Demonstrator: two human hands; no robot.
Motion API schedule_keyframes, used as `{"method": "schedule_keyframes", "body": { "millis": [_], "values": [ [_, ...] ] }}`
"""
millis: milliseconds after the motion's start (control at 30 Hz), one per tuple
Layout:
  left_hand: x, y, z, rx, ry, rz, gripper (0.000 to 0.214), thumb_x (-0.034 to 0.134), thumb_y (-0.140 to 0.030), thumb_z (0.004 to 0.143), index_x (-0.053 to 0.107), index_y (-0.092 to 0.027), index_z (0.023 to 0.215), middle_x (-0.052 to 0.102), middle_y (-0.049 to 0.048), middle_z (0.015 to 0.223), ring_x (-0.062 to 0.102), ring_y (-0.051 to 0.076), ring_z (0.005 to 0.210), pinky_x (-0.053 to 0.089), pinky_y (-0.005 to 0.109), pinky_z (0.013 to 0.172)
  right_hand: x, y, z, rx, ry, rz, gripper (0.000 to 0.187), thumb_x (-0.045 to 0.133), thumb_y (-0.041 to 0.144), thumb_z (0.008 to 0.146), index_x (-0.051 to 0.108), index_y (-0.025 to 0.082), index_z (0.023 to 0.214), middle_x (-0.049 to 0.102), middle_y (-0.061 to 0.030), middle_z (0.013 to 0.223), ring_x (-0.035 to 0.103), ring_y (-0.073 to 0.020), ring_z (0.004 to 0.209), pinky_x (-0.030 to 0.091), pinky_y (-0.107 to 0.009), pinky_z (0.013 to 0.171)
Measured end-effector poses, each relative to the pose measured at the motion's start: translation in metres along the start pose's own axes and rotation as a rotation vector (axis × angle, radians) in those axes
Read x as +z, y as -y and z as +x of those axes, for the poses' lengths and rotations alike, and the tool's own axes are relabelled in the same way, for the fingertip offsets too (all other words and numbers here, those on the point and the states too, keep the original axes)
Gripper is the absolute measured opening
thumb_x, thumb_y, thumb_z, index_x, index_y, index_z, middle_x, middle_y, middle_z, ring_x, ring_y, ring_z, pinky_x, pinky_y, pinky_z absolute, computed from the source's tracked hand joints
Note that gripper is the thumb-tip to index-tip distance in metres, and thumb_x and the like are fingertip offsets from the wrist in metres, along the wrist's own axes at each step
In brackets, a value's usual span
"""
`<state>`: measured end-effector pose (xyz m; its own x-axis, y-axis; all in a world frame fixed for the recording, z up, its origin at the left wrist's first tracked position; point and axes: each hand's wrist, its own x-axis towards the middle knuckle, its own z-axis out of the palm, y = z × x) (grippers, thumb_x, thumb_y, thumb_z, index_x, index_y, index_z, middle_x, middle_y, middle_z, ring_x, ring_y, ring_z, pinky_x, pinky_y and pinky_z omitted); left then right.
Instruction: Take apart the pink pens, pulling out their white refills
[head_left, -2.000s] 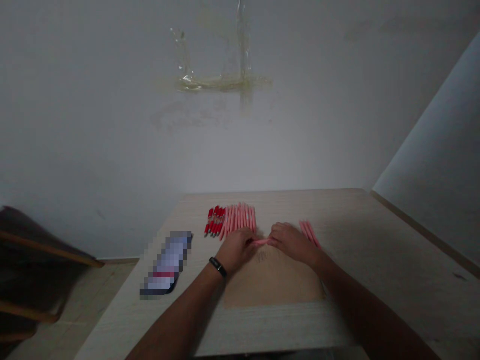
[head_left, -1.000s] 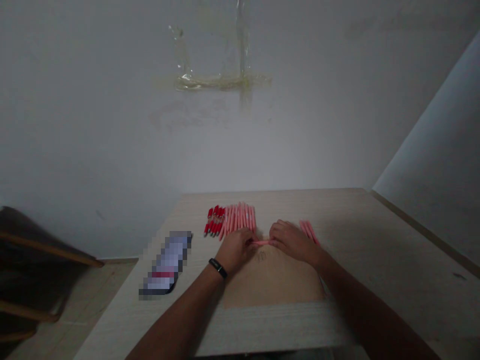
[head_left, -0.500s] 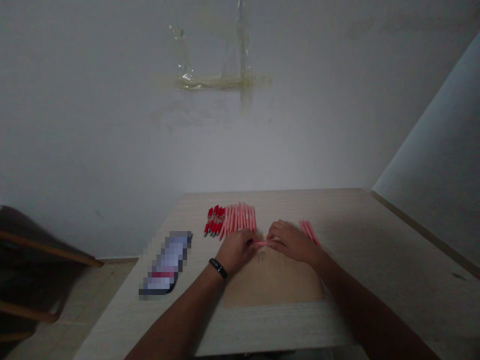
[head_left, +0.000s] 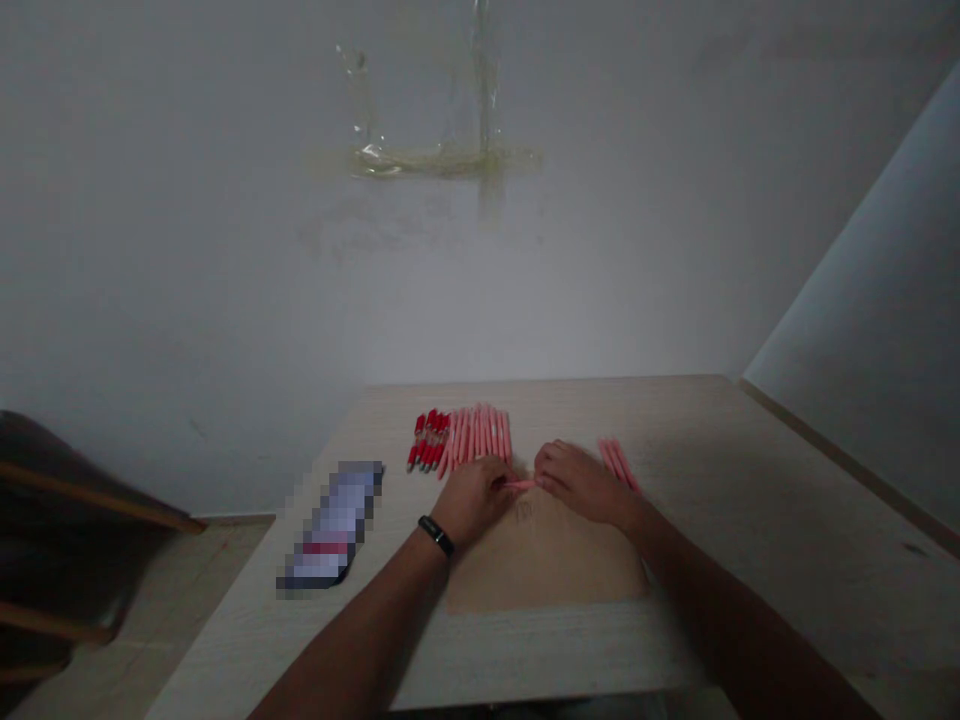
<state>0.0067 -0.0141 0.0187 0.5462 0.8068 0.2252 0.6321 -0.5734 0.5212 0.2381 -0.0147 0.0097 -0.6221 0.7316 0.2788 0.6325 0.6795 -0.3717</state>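
Between my two hands lies a slim pink pen [head_left: 523,485], held sideways over a brown sheet [head_left: 547,570]. My left hand [head_left: 474,495] grips its left end, with a black band on that wrist. Closed at the other end is my right hand [head_left: 574,480], whose fingers cover the tip. Just beyond my left hand is a row of several pink pens [head_left: 480,435]. Next to them on the left lie several red pens [head_left: 427,440] with metallic parts. A few more pink pens [head_left: 618,463] rest right of my right hand, partly hidden by it.
A phone [head_left: 334,525], blurred out, lies on the left of the pale wooden table [head_left: 750,520]. Behind the table rises a grey wall [head_left: 622,250] with strips of tape [head_left: 427,162]. A dark chair-like piece with wooden bars [head_left: 97,490] stands at lower left.
My right fingers have shifted slightly along the pink pen, and a bit more of it shows between my hands. Everything else stays where it was.
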Motion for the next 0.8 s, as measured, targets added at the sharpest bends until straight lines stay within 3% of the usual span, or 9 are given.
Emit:
{"method": "schedule_keyframes", "body": {
  "millis": [100, 200, 400, 600, 800],
  "values": [
    [-0.0015, -0.0009, 0.0003, -0.005, 0.011, -0.002, 0.018, 0.061, -0.034, 0.088, 0.072, -0.019, 0.091, 0.067, 0.0041, 0.088, 0.059, 0.017, 0.081, 0.039, 0.024, 0.068, 0.0006, -0.0010, -0.0002, 0.020, -0.008, 0.015, 0.013, 0.055, 0.031, 0.096, 0.058, 0.019, 0.094, 0.059, -0.0055, 0.097, 0.053, -0.0203, 0.093, 0.041, -0.034, 0.084],
    [-0.0014, -0.0004, 0.0005, 0.001, 0.011, -0.004, 0.018, 0.061, -0.033, 0.088, 0.071, -0.019, 0.091, 0.067, 0.0044, 0.089, 0.059, 0.017, 0.082, 0.040, 0.024, 0.069, 0.0013, -0.0007, -0.0003, 0.027, -0.024, 0.057, 0.021, 0.067, 0.035, 0.088, 0.057, 0.020, 0.098, 0.059, -0.0051, 0.103, 0.053, -0.0205, 0.095, 0.041, -0.033, 0.083],
    [0.0007, 0.0006, 0.0002, 0.025, -0.009, -0.030, 0.019, 0.060, -0.035, 0.089, 0.072, -0.019, 0.091, 0.068, 0.0040, 0.089, 0.059, 0.017, 0.082, 0.040, 0.024, 0.071, 0.0033, 0.0001, 0.0018, -0.011, 0.006, 0.038, 0.020, 0.048, 0.033, 0.100, 0.061, 0.019, 0.094, 0.060, -0.0057, 0.098, 0.054, -0.0195, 0.096, 0.040, -0.034, 0.087],
    [0.0005, -0.0002, 0.0013, 0.008, 0.024, -0.011, 0.019, 0.063, -0.035, 0.087, 0.072, -0.019, 0.089, 0.067, 0.0041, 0.088, 0.059, 0.016, 0.080, 0.038, 0.023, 0.066, 0.0059, -0.0012, 0.0011, 0.055, -0.018, 0.081, 0.021, 0.066, 0.038, 0.089, 0.059, 0.019, 0.097, 0.061, -0.0051, 0.099, 0.055, -0.0199, 0.093, 0.042, -0.031, 0.081],
    [0.0017, -0.0012, 0.0003, 0.021, -0.002, -0.040, 0.029, 0.058, -0.044, 0.090, 0.072, -0.018, 0.089, 0.067, 0.0043, 0.086, 0.058, 0.016, 0.080, 0.038, 0.024, 0.067, 0.0071, 0.0003, 0.0029, 0.002, 0.027, 0.034, 0.025, 0.049, 0.039, 0.099, 0.062, 0.019, 0.092, 0.062, -0.0052, 0.093, 0.056, -0.0189, 0.092, 0.040, -0.032, 0.083]
  ]
}}
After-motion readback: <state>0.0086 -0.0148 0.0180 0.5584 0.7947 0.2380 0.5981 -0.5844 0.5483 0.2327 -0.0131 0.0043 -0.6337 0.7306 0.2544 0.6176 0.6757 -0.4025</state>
